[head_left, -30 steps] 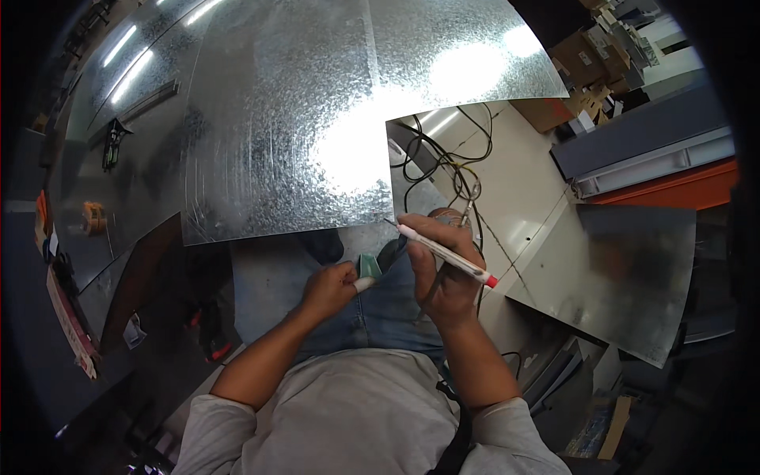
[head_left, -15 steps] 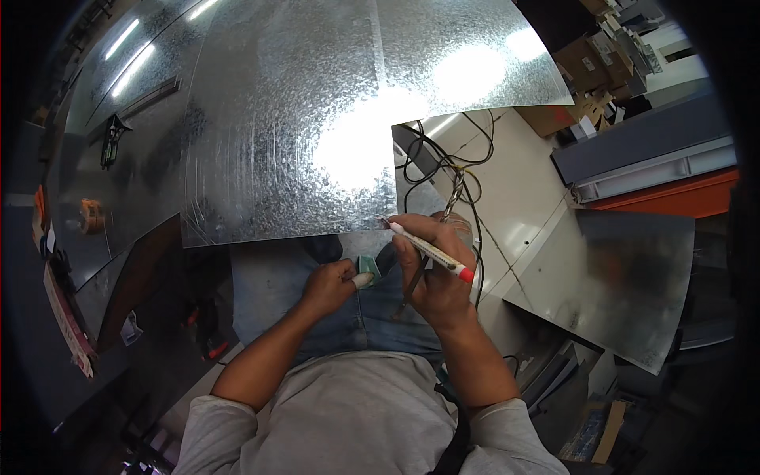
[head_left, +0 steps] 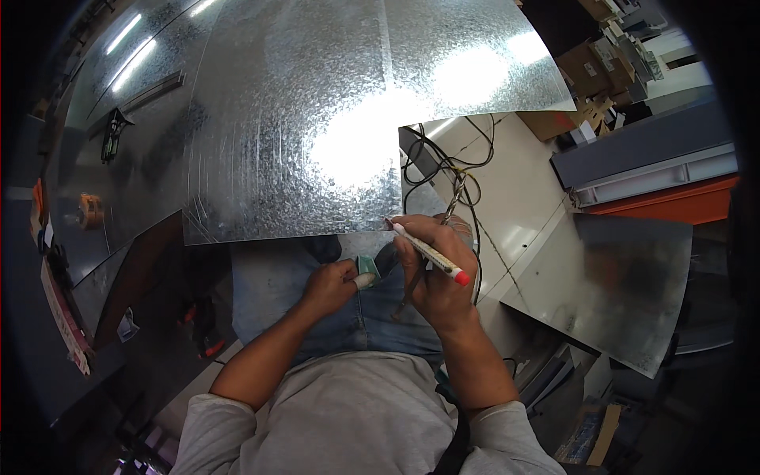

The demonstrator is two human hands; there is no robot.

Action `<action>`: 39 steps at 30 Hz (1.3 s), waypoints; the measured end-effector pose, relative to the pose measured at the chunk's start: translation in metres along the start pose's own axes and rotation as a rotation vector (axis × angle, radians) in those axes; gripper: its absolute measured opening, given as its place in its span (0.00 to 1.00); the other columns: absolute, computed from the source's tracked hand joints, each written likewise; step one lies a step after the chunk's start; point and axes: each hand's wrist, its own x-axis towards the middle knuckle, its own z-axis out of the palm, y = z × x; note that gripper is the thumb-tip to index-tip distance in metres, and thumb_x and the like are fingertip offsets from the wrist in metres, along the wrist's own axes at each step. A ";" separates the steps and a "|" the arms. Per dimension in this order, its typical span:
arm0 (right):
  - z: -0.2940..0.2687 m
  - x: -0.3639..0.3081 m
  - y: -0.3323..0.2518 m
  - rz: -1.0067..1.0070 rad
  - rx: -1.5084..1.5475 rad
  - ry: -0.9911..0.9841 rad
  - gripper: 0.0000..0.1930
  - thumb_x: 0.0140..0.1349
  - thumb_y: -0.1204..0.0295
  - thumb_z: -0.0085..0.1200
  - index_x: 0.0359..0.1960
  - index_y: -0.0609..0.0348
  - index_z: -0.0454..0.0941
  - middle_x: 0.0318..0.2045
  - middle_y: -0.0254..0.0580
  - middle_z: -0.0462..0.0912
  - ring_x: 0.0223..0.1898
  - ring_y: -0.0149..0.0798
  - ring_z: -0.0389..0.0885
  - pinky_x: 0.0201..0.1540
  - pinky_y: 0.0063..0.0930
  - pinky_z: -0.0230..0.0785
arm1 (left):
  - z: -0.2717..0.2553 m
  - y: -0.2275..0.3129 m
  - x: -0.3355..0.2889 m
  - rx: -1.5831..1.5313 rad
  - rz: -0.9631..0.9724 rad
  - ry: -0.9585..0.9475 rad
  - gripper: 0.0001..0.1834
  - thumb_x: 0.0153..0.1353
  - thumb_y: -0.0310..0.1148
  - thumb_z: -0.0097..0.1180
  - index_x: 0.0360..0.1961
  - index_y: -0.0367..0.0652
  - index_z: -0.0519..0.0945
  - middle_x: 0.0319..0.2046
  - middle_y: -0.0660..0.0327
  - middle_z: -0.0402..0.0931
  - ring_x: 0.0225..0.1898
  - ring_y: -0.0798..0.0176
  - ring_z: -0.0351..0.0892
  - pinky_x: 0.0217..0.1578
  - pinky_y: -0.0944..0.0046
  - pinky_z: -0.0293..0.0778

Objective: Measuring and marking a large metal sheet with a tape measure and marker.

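Observation:
My right hand (head_left: 445, 277) is closed round a white marker pen (head_left: 430, 253) with a red end. Its tip points at the near right corner of a large shiny metal sheet (head_left: 269, 158). A thin twisted metal rod (head_left: 457, 194) sticks out beyond the same hand, and a thin brown end shows below it; whether they are one piece is hidden by the fingers. My left hand (head_left: 328, 286) is closed on a small green flat piece (head_left: 367, 267) over my lap, below the sheet's near edge. Something whitish covers its thumb tip.
Left on the metal surface lie an orange tape roll (head_left: 90, 211) and a dark clamp-like tool (head_left: 115, 136). Black cables (head_left: 478, 198) loop over the tiled floor at right. A smaller metal sheet (head_left: 609, 285) leans there, near grey and orange panels (head_left: 665, 198). Cardboard boxes (head_left: 586, 75) stand behind.
The marker's red end has dipped slightly down and left, with its tip still by the sheet's corner. The left hand has hardly moved.

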 end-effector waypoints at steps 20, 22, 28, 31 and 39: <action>-0.001 0.002 -0.002 -0.023 0.007 -0.009 0.09 0.67 0.79 0.64 0.46 0.63 0.80 0.40 0.45 0.89 0.34 0.42 0.89 0.37 0.30 0.80 | 0.004 -0.009 0.000 -0.011 0.010 0.005 0.25 0.63 0.45 0.72 0.22 0.39 0.72 0.17 0.58 0.70 0.20 0.61 0.66 0.25 0.54 0.65; -0.002 0.000 -0.003 -0.006 0.011 -0.016 0.09 0.67 0.79 0.64 0.46 0.63 0.80 0.40 0.45 0.89 0.35 0.42 0.89 0.37 0.30 0.80 | 0.006 -0.012 0.001 -0.003 0.037 0.011 0.25 0.63 0.45 0.72 0.22 0.39 0.72 0.17 0.57 0.70 0.20 0.62 0.66 0.24 0.54 0.65; -0.008 -0.004 0.000 -0.017 0.107 0.002 0.08 0.70 0.78 0.61 0.47 0.65 0.77 0.42 0.52 0.89 0.40 0.43 0.89 0.42 0.33 0.80 | 0.004 -0.010 0.001 0.006 0.032 0.013 0.26 0.63 0.46 0.73 0.22 0.39 0.73 0.17 0.57 0.70 0.20 0.62 0.66 0.24 0.54 0.65; -0.019 -0.006 0.002 -0.048 0.180 0.099 0.08 0.73 0.76 0.58 0.47 0.67 0.75 0.42 0.56 0.88 0.41 0.41 0.88 0.44 0.33 0.80 | 0.001 -0.003 -0.001 -0.043 0.019 0.019 0.26 0.62 0.47 0.73 0.22 0.39 0.73 0.17 0.57 0.70 0.20 0.62 0.66 0.24 0.55 0.64; -0.051 -0.039 -0.002 0.202 0.141 0.118 0.10 0.64 0.77 0.64 0.46 0.64 0.79 0.32 0.47 0.86 0.29 0.38 0.84 0.34 0.30 0.75 | 0.005 -0.007 -0.001 -0.024 0.007 0.027 0.23 0.62 0.46 0.74 0.28 0.39 0.77 0.20 0.57 0.73 0.22 0.62 0.71 0.27 0.56 0.67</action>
